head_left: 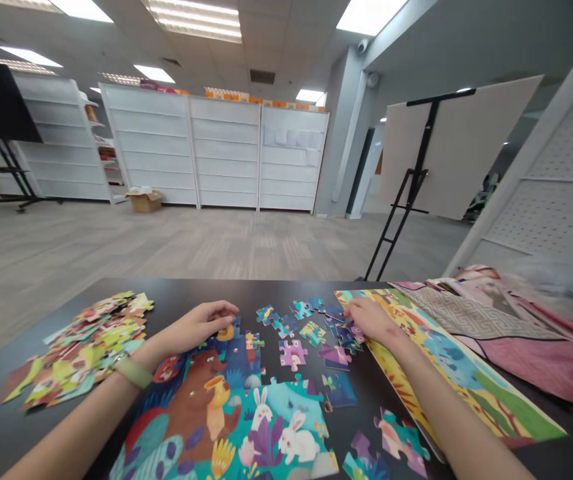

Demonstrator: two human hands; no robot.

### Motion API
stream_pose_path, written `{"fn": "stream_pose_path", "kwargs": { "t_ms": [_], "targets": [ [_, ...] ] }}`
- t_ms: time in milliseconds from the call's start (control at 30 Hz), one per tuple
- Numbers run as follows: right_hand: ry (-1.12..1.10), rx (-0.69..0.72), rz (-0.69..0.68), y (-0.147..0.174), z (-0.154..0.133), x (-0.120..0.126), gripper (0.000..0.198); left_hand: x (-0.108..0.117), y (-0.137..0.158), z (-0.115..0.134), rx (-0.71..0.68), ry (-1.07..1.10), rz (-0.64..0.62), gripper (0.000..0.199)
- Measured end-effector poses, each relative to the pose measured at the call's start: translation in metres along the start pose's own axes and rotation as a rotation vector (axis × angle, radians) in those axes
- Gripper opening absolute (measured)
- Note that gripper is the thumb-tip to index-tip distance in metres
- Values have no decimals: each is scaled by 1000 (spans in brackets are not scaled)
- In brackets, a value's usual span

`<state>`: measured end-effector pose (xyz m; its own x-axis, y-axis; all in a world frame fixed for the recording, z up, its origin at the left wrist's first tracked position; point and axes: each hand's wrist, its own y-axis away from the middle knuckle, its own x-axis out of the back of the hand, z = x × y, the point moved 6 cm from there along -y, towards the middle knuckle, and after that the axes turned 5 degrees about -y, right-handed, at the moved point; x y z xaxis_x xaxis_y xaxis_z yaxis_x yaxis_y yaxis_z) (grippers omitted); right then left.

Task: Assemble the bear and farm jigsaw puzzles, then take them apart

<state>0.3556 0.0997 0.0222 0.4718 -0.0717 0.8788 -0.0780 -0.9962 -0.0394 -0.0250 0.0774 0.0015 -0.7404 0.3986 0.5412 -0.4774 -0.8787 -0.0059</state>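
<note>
**Both hands down among the puzzle pieces**

My left hand (pixel 200 325) lay palm-down at the top edge of the half-built puzzle (pixel 231 413), fingers loosely curled together over a piece there; I cannot tell whether they actually gripped it. A green wristband (pixel 133 371) sat on that wrist. The assembled part — a brown bear, white rabbits, purple leaves — filled the table (pixel 176 293) at about 6 o'clock from that hand.

My right hand (pixel 372 320) rested at 3 o'clock from the left one, well apart from it, its fingers bent down onto a small cluster of loose pieces (pixel 339 333) just beside the printed picture board (pixel 466 380). Whether it pinched one, I cannot tell.

Between the two hands lay scattered singles (pixel 292 352) — blue, pink and purple ones. More strays (pixel 400 441) sat at 6 o'clock from the right hand, near my forearm. A heap of unsorted pieces (pixel 83 347) spread at 9 o'clock from the left hand. Folded patterned cloth (pixel 506 333) lay at 3 o'clock, past the board.
</note>
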Motion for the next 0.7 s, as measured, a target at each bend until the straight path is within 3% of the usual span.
{"fn": "stream_pose_path", "kwargs": {
  "t_ms": [267, 467, 600, 700],
  "targets": [
    [-37, 48, 63, -1, 3, -5, 19, -1, 2, 5, 19, -32, -8, 50],
    [-247, 56, 72, -5, 3, -7, 18, 0, -1, -1, -4, -7, 14, 47],
    [-475, 134, 19, 6, -22, -5, 32, 9, -2, 5, -75, 72, 116, 43],
    [-782, 232, -129, 30, -61, -18, 53, 4, 3, 21, -100, 95, 213, 40]
  ]
}}
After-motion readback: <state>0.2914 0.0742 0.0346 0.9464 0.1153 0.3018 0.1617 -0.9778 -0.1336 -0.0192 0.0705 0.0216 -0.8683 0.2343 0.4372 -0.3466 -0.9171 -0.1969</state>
